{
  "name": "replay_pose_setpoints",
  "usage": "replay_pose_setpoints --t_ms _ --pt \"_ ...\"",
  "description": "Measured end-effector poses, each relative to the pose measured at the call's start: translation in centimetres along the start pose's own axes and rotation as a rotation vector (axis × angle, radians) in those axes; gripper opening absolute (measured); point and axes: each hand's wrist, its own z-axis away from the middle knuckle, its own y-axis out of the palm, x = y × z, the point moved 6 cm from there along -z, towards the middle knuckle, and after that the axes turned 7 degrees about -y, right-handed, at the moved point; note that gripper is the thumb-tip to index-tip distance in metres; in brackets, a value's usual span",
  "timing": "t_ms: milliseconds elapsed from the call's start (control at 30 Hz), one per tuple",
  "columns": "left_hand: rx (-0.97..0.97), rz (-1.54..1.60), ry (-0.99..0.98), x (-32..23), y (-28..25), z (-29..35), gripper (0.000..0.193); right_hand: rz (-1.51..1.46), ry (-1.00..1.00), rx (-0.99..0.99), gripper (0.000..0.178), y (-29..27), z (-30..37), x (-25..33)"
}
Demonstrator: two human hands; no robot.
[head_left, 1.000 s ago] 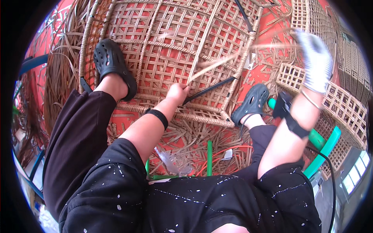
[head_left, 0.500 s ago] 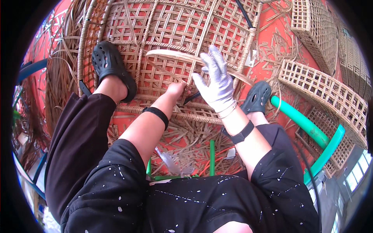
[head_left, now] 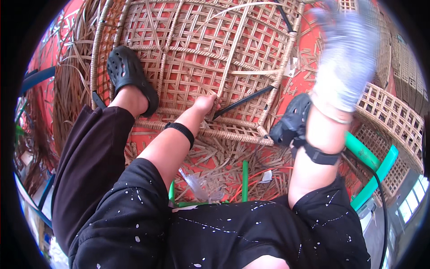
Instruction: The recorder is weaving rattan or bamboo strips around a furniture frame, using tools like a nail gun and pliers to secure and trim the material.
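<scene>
Below me lies a large open-weave panel (head_left: 188, 58) of tan rattan strips, with a thick wrapped rim. My bare left hand (head_left: 206, 104) is closed at its near part, pinching a rattan strip (head_left: 231, 56) where it meets the weave. The fingertips are partly hidden. My right hand (head_left: 345, 58), in a pale glove, is raised beyond the panel's right rim and smeared by motion. A pale loose strip (head_left: 242, 6) arcs over the panel's far side toward that hand; whether the fingers hold it cannot be made out.
Dark clogs on my feet, left (head_left: 130, 80) and right (head_left: 291, 119), flank the panel. Long loose fibres (head_left: 74, 76) hang at left. Woven baskets (head_left: 389, 116) and a green tube (head_left: 363, 150) stand at right. Strip scraps (head_left: 224, 157) litter the red floor.
My right hand has swung up and right from above the panel to beyond its rim. The pale loose strip has shifted from the middle to the far side. My left hand stays in place.
</scene>
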Motion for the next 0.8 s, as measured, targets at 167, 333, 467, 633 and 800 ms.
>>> replay_pose_setpoints --t_ms 167,333,467,633,800 --pt "-0.038 0.051 0.016 0.4 -0.7 0.6 0.033 -0.224 0.774 0.238 0.029 -4.8 5.8 -5.2" --pt "-0.013 -0.023 0.005 -0.1 -0.3 0.1 0.032 0.500 1.481 -0.060 0.038 -13.0 22.5 -15.5" --pt "-0.014 -0.033 0.042 0.2 0.1 -1.2 0.030 -0.258 1.201 -0.656 0.027 -13.0 27.4 -20.2" --pt "-0.076 -0.127 0.069 -0.1 -1.0 0.2 0.028 0.415 1.369 -0.078 0.033 -10.8 26.7 -20.7" --pt "-0.021 -0.074 0.189 -1.2 0.6 1.8 0.028 1.229 1.152 0.696 0.046 -10.7 23.6 -18.7"
